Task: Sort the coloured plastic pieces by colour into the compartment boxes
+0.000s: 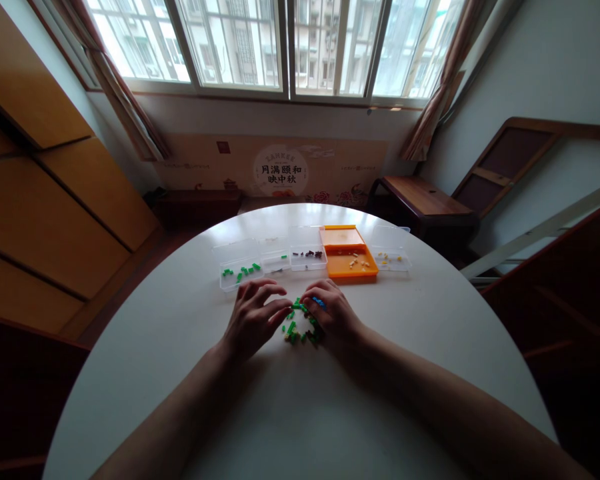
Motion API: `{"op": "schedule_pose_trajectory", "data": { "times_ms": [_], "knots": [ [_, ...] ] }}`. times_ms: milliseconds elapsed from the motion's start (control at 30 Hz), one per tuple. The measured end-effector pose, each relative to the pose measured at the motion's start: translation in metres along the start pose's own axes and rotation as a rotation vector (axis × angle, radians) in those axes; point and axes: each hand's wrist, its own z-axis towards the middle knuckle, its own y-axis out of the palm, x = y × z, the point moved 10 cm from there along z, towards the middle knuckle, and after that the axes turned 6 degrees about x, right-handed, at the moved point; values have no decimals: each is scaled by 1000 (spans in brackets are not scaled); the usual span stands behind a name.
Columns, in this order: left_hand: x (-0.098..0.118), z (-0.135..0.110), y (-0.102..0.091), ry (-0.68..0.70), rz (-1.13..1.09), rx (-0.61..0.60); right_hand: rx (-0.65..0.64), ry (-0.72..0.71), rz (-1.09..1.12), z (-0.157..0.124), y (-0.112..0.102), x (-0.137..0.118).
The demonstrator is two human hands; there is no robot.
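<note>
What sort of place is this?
Probably a room in someone's home: there are curtains at the window, a wooden cabinet on the left, and a round white table.

Free tabletop (145, 320) left, boxes (353, 276) blocking ahead, bricks (291, 328) perhaps under right hand (336, 312)

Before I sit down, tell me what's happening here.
Someone is handling small, mostly green pieces lying in a rough ring on the white table. The right hand is at something blue, its grip hard to tell; the left hand curves open beside the ring. Beyond sit clear boxes and an open orange box holding more pieces.
</note>
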Motion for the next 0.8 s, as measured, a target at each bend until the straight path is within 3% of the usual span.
{"op": "schedule_pose_trajectory", "data": {
  "times_ms": [200,367,467,600,800],
  "knots": [
    [-27,-2,-11,-162,82,94,10,-17,-24,-3,-1,-1],
    [-86,-29,-34,-570,331,270,-41,-87,-59,-8,3,-8],
    [-115,-47,-37,-764,372,269,-52,-91,-69,-9,4,-6],
    [-121,-49,-40,-772,322,329,-93,-134,-105,-11,9,-9],
    [-95,-31,-33,-621,275,272,-197,-218,-146,-15,18,-20]
  ]
}}
